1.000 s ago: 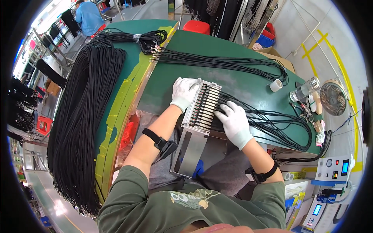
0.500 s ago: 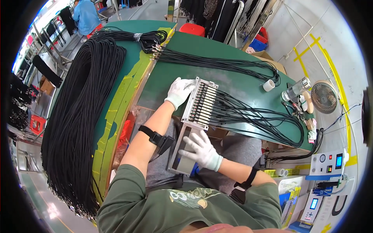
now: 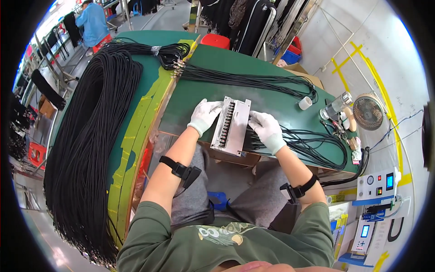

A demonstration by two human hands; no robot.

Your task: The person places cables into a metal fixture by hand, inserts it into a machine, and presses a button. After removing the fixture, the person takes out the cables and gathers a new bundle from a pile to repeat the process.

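A silvery metal fixture (image 3: 236,124) lies at the near edge of the green table, a flat plate covering most of its top. Along its left side shows a row of cable connectors (image 3: 227,123) in slots. My left hand (image 3: 205,117), in a white glove, grips the fixture's upper left edge with bent fingers. On the opposite side my gloved right hand (image 3: 267,128) is closed at the plate's right edge, its fingertips partly hidden. Black cables (image 3: 308,143) run from the fixture under my right hand and loop to the right across the table.
A big bundle of black cables (image 3: 86,149) hangs over the table's left side beside a yellow-taped board (image 3: 131,167). Another cable bundle (image 3: 244,78) lies across the back. Further right are a white roll (image 3: 305,103), a clear bottle (image 3: 336,105), tools and a small fan (image 3: 368,112).
The metal plate, earlier hanging open toward my lap as a frame, now lies over the fixture's connectors. My right hand has moved up and right, from above my lap to the fixture's right edge.
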